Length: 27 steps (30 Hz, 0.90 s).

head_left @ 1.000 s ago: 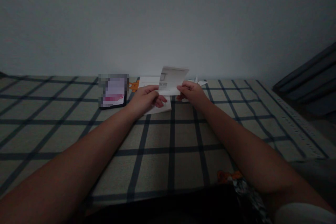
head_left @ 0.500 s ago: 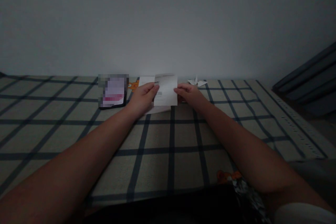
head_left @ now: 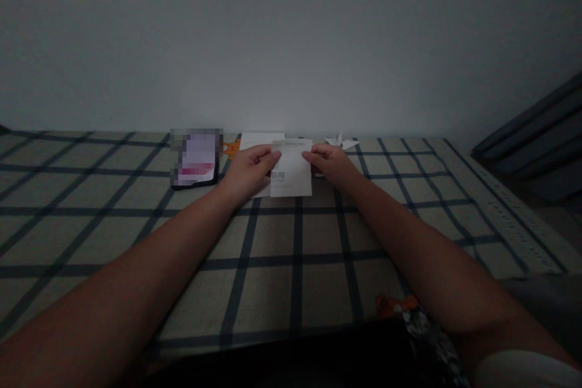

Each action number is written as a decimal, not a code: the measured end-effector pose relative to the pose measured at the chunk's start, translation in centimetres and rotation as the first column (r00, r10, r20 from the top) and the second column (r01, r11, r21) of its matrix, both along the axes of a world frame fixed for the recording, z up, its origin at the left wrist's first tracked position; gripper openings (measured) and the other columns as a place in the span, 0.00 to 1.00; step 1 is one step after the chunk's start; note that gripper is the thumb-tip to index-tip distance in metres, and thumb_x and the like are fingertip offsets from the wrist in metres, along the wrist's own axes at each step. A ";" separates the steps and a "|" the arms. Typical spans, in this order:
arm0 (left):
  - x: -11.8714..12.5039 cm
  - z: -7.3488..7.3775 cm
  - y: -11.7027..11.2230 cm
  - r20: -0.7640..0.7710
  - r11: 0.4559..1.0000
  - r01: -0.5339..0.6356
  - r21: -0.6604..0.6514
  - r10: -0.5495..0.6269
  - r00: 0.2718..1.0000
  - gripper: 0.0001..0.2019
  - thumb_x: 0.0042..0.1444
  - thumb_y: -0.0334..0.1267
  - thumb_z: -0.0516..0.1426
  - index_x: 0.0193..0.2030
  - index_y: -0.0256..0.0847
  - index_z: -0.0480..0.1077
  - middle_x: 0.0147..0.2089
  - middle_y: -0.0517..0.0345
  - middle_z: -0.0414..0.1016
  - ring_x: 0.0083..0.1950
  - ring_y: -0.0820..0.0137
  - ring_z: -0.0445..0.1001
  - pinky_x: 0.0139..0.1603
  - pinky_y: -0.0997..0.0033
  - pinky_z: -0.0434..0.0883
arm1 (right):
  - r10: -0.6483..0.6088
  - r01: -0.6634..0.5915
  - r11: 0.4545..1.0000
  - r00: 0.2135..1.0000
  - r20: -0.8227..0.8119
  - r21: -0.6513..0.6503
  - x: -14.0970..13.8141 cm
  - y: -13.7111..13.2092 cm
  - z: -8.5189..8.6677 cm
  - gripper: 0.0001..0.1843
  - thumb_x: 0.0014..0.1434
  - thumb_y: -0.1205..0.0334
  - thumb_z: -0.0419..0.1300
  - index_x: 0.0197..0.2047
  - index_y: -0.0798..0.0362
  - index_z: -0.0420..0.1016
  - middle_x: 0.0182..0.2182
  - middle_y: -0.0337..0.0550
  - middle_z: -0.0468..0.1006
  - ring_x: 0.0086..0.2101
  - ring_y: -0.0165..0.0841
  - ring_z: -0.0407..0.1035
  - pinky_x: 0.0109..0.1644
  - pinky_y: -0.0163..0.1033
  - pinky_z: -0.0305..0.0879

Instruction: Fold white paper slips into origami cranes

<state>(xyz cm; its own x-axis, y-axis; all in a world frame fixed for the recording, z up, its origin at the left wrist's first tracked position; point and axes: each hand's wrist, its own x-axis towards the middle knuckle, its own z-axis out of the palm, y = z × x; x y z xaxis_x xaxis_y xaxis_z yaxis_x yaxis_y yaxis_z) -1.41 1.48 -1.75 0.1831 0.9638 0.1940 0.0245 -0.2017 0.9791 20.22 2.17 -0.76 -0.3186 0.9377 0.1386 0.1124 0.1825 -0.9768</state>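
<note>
Between my two hands I hold up a white sheet of paper [head_left: 293, 170] with faint grey print at its lower left. My left hand [head_left: 250, 170] pinches its left edge, thumb in front. The right edge is pinched by my right hand [head_left: 330, 162]. Behind the held sheet and my left hand lie other white papers [head_left: 262, 139], partly covered. A small dark red thing [head_left: 317, 172] shows under my right hand; its kind is hidden. Beyond that hand sits a folded white paper shape with pointed wings [head_left: 343, 143].
A phone or tablet [head_left: 197, 157] with a blurred screen lies to the left. Beside it is a small orange figure [head_left: 231, 148]. The checked cloth [head_left: 273, 267] covers the surface up to the wall [head_left: 291, 42]. Another orange thing [head_left: 395, 305] is near the front edge.
The sheet in my hands has come lower and slightly right, and its top edge now sits flatter. My left hand has shifted a little to the right; the right hand has hardly moved.
</note>
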 end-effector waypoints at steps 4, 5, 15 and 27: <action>0.0 0.0 0.0 0.052 0.997 -0.071 0.018 0.070 0.996 0.15 0.56 0.48 0.63 0.42 0.38 0.79 0.36 0.53 0.80 0.36 0.66 0.77 0.37 0.69 0.74 | 0.030 -0.032 0.999 0.998 0.058 0.040 0.1 0.0 0.0 0.15 0.58 0.50 0.63 0.30 0.54 0.73 0.27 0.38 0.75 0.28 0.29 0.69 0.33 0.35 0.69; -0.1 0.1 0.0 0.046 0.995 -0.095 0.024 0.094 0.995 0.15 0.56 0.47 0.63 0.42 0.38 0.80 0.37 0.53 0.80 0.36 0.67 0.77 0.37 0.69 0.74 | 0.044 -0.047 0.998 0.997 0.067 0.050 0.1 0.0 -0.1 0.15 0.58 0.50 0.63 0.30 0.53 0.73 0.27 0.38 0.75 0.28 0.29 0.69 0.33 0.36 0.69; 0.4 0.8 -0.4 0.136 0.988 -0.150 -0.027 0.153 0.979 0.15 0.50 0.45 0.68 0.40 0.37 0.81 0.38 0.53 0.82 0.37 0.67 0.78 0.40 0.67 0.76 | 0.062 -0.066 0.997 0.995 0.076 0.048 0.2 0.1 -0.4 0.15 0.58 0.50 0.63 0.31 0.54 0.74 0.28 0.39 0.76 0.28 0.30 0.70 0.34 0.37 0.69; 0.2 0.0 -0.1 0.097 0.994 0.004 -0.110 0.007 0.995 0.17 0.50 0.47 0.68 0.42 0.37 0.79 0.37 0.52 0.80 0.34 0.67 0.77 0.37 0.67 0.74 | -0.014 0.016 0.998 0.999 -0.043 0.062 0.1 0.3 -0.2 0.15 0.56 0.50 0.65 0.37 0.55 0.74 0.28 0.38 0.75 0.27 0.29 0.70 0.31 0.35 0.70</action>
